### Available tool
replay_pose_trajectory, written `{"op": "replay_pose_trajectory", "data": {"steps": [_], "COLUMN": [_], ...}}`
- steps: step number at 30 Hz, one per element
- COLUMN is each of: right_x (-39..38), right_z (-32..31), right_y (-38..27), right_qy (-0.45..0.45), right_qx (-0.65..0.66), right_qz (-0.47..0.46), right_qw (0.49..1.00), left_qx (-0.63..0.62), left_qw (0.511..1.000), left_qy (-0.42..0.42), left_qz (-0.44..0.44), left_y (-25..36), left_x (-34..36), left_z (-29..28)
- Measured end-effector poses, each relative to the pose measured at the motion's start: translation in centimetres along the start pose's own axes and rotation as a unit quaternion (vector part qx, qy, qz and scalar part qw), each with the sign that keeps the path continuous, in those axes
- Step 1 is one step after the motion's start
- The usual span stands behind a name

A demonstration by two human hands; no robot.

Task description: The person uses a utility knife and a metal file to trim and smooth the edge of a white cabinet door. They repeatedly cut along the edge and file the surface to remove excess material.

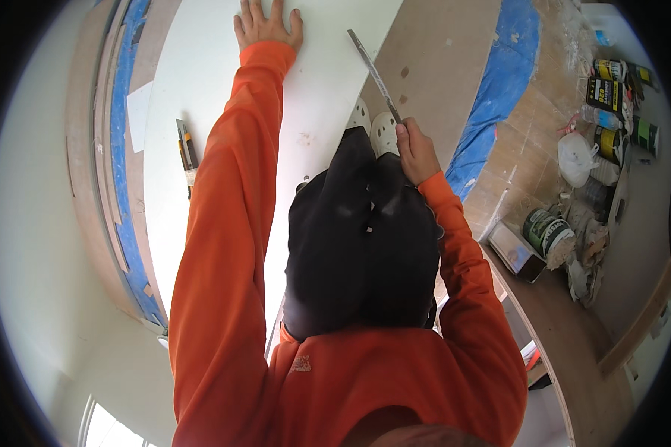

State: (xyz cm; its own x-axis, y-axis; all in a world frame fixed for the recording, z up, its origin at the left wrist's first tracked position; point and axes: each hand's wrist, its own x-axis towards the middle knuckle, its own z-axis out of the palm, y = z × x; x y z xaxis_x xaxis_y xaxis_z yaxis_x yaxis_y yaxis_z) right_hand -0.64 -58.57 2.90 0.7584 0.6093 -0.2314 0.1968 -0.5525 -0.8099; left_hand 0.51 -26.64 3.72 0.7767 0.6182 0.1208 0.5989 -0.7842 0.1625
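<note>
My left hand [267,28] lies with its fingers spread on a large white panel [317,97], the arm stretched far forward. In my right hand [419,153] is one end of a long, narrow, grey metal strip [374,73], rough and worn like a file; its exact kind cannot be made out. The strip slants away to the upper left, its far end by the panel's right edge. My right thumb presses along it. Left of my left sleeve, a cutter with a yellow and black handle [186,145] rests on the panel, partly covered by something pale.
Beneath me are white perforated shoes [385,134]. Blue plastic sheeting [492,97] runs across the wood-coloured floor on the right. Along the right wall stand several tubs, including a tipped one [548,232], a white plastic bag [576,160] and a metal box [514,252].
</note>
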Motion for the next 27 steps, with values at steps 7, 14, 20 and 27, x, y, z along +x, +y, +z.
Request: {"op": "replay_pose_trajectory", "data": {"steps": [7,14,20,27], "right_x": [4.2,4.3,0.7,9.0], "right_z": [0.8,0.5,1.0,-0.7], "right_y": [-1.5,-1.8,-1.9,-3.7], "right_qy": [0.042,0.061,0.044,0.116], "right_qx": [-0.096,-0.108,-0.153,-0.161], "right_qz": [0.021,-0.026,0.016,0.040], "right_qw": [0.994,0.992,0.987,0.979], "left_qx": [0.012,0.016,-0.003,0.007], "left_qw": [0.999,1.000,1.000,1.000], "left_qy": [0.029,-0.002,0.014,0.016], "left_qz": [0.029,0.019,0.021,0.023], "left_y": [-0.3,-0.2,-0.2,-0.2], "left_x": [0.1,0.0,0.2,0.4], "left_z": [0.8,0.2,0.5,0.4]}}
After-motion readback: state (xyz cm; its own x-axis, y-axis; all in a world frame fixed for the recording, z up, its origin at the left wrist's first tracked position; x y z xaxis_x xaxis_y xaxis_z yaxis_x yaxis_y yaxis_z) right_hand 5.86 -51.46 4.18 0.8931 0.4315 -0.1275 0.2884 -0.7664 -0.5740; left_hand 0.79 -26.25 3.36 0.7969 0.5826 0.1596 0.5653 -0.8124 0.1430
